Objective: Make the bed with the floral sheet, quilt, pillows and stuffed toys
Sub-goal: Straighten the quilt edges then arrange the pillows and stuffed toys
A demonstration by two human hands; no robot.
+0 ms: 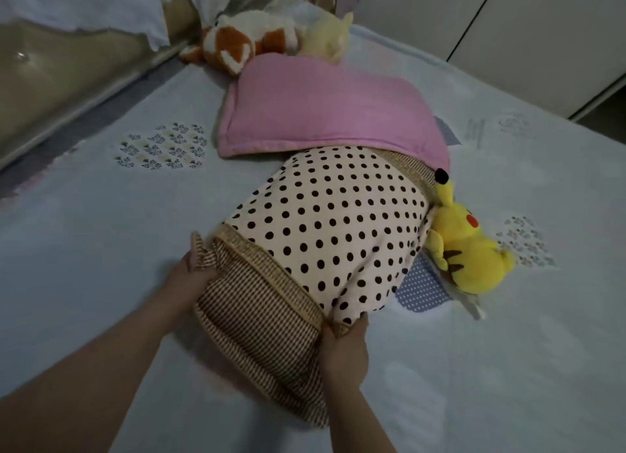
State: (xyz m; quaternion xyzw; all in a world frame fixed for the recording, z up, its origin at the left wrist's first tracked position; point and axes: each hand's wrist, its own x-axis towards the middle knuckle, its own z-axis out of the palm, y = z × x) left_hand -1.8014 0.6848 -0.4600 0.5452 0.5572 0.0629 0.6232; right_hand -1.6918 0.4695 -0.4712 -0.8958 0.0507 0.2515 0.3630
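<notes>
Both forearms reach in from the near edge. Left hand pinches the frilled corner of the dotted pillow; right hand closes on the opposite near corner, thumb on top. Pillow lies lengthwise on the floral sheet, its checked end nearest, far end tucked under the pink pillow. Yellow toy lies touching the dotted pillow's right side. Fox toy and cream toy lie beyond the pink pillow, near the headboard. No quilt identifiable in view.

Judgement: step in hand is repositioning the dotted pillow. To do well: lift both corners evenly so the filling does not slump, draw it clear of the pink pillow without dragging that askew, keep it off the yellow toy, set it square to the headboard
</notes>
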